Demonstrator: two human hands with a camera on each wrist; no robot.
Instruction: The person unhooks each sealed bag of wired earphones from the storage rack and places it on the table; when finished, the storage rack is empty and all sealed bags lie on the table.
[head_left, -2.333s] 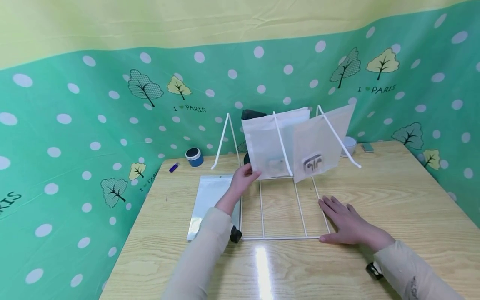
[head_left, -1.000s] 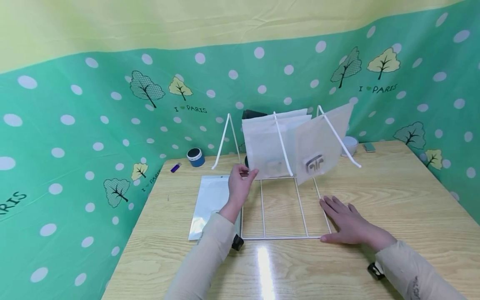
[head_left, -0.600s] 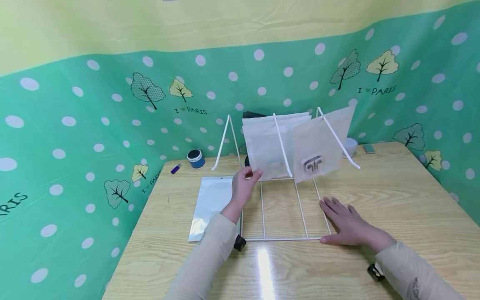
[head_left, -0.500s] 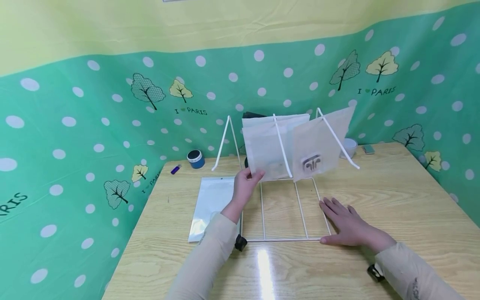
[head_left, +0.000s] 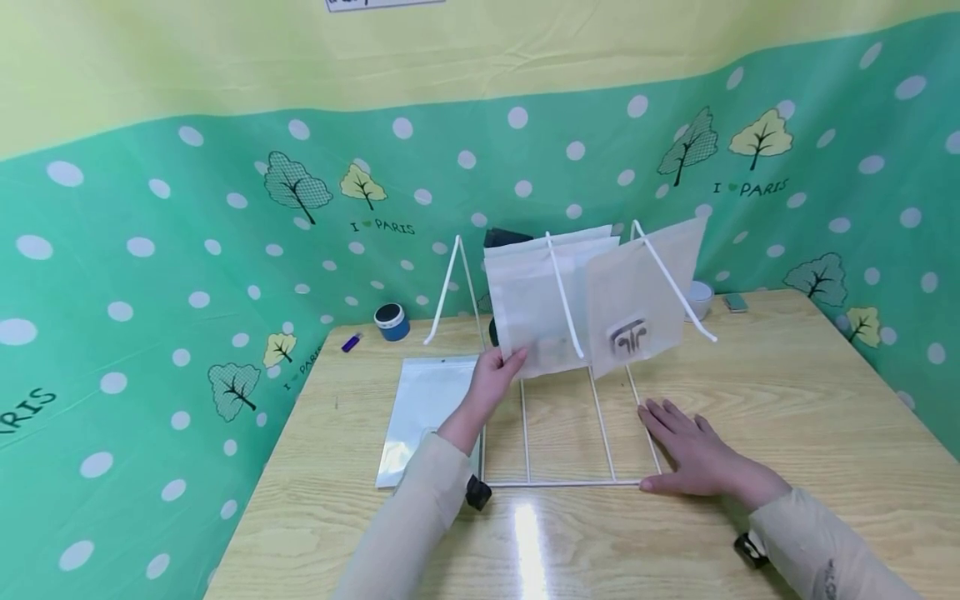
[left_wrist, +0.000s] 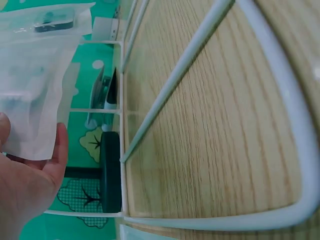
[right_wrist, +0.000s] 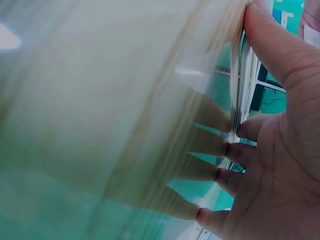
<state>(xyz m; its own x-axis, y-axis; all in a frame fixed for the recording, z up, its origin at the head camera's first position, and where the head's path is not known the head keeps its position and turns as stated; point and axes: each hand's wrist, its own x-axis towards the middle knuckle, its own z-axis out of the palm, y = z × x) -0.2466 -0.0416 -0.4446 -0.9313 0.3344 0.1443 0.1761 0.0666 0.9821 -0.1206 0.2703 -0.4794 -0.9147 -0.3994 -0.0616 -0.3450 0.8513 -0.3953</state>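
A white wire rack (head_left: 570, 483) stands on the table, its bent wire arms rising at the back. Translucent white pouches lean among the arms. My left hand (head_left: 487, 383) pinches the lower left corner of the middle pouch (head_left: 517, 292) between thumb and fingers; the left wrist view shows this pouch (left_wrist: 30, 65) from below, a faint shape inside. The right-hand pouch (head_left: 618, 283) has a dark earphone-like shape near its bottom. My right hand (head_left: 690, 454) rests with fingers spread on the rack's right base wire; the right wrist view shows its palm and straight fingers (right_wrist: 212, 215).
A clear-fronted pouch (head_left: 427, 408) lies flat left of the rack. Behind stand a blue cylinder with a dark top (head_left: 392, 325), a purple stick (head_left: 351, 342), a white cup (head_left: 700, 296), a small green box (head_left: 735, 302) and a black object (head_left: 506, 237).
My left hand has shifted slightly right and toward me, drawing the middle pouch's lower edge forward. The right hand has stayed on the rack. The head view has tilted up a little.
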